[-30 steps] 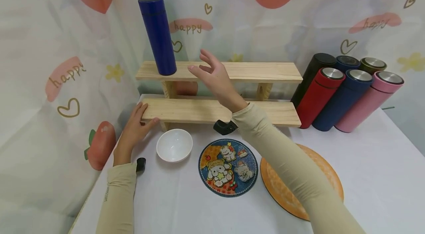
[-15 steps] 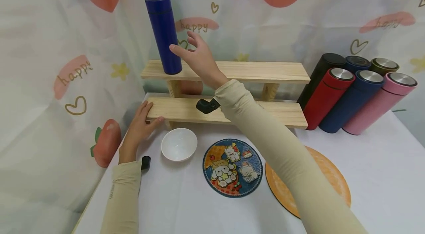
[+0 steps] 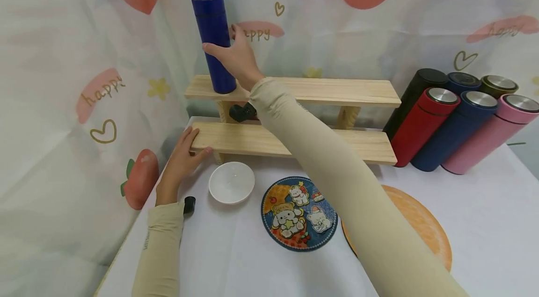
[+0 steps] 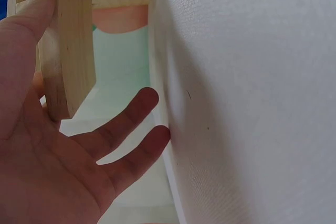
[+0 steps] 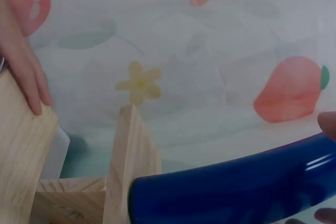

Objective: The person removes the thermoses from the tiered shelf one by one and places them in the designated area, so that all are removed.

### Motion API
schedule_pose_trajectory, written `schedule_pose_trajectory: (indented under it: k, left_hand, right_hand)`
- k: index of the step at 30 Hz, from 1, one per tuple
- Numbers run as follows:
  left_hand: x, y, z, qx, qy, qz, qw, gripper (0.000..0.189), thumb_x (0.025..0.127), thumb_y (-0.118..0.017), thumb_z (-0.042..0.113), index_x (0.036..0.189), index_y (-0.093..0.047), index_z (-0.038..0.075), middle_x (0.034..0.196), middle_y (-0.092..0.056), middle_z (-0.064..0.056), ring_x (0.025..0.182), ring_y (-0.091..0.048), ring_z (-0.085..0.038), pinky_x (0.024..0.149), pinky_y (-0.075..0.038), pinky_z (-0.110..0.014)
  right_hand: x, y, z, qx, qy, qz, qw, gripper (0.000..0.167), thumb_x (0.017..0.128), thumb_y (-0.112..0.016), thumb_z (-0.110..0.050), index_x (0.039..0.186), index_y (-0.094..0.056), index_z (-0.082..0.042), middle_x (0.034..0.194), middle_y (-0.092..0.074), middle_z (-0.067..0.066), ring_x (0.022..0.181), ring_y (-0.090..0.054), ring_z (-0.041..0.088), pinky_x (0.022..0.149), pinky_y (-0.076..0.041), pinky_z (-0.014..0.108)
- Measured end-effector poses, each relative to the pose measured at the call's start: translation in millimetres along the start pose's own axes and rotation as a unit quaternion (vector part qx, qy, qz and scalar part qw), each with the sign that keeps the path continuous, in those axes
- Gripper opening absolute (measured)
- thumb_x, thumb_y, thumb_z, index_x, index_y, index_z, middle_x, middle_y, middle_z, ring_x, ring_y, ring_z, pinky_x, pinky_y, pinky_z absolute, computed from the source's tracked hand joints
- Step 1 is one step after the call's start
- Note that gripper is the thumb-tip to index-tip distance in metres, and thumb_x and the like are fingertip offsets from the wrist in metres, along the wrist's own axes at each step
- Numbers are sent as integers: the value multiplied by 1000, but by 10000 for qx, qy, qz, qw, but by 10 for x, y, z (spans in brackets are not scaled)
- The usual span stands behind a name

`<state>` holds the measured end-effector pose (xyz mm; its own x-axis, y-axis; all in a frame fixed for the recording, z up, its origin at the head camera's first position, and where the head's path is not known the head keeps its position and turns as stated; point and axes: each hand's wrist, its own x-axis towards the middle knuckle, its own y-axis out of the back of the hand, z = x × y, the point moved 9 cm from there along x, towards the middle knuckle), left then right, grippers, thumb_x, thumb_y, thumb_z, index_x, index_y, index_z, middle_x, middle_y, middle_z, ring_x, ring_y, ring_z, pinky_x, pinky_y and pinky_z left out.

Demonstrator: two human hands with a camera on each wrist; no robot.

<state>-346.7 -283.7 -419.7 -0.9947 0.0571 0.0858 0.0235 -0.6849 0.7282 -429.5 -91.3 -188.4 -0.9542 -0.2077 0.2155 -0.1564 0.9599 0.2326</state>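
A tall blue thermos flask [image 3: 214,35] stands on the left end of the upper tier of a wooden shelf [image 3: 320,89]. My right hand [image 3: 237,56] grips its upper half, thumb across the front and fingers round the far right side. In the right wrist view, the flask [image 5: 226,187] has its base against the board, and only bits of the thumb and fingers show at the edge. My left hand [image 3: 180,161] holds the left end of the lower tier [image 3: 240,138]. In the left wrist view, the thumb [image 4: 37,9] lies on the board while two fingers extend past it.
A white bowl [image 3: 231,183] sits in front of the shelf, beside a round cartoon-patterned mat [image 3: 269,203]. An orange round mat [image 3: 421,222] lies partly under the right forearm. Several flasks, including a red one [image 3: 425,124] and a pink one [image 3: 488,135], stand at the right.
My right hand has moved left and up to the blue flask and has taken hold of it. The left hand stays on the shelf end. The head view has shifted slightly.
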Motion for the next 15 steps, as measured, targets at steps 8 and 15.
schedule_pose_trajectory:
  k: [8,15]
  left_hand:
    - [-2,-79,42,-59,17,-16,10000,89,106,-67,49,172,-22,9,179,-6,-14,156,-30,-42,121,-35,-57]
    - [24,-89,121,-42,-80,-42,10000,89,106,-67,49,171,-22,9,179,-5,-13,153,-34,-43,120,-36,-58]
  right_hand:
    - [171,42,30,14,-205,259,9995,89,97,-80,-31,170,-31,-21,165,-43,-6,145,-45,9,115,-40,26]
    - [259,114,34,259,-467,434,9976,83,96,-83,-23,167,-39,-21,159,-51,-6,139,-52,10,114,-41,27]
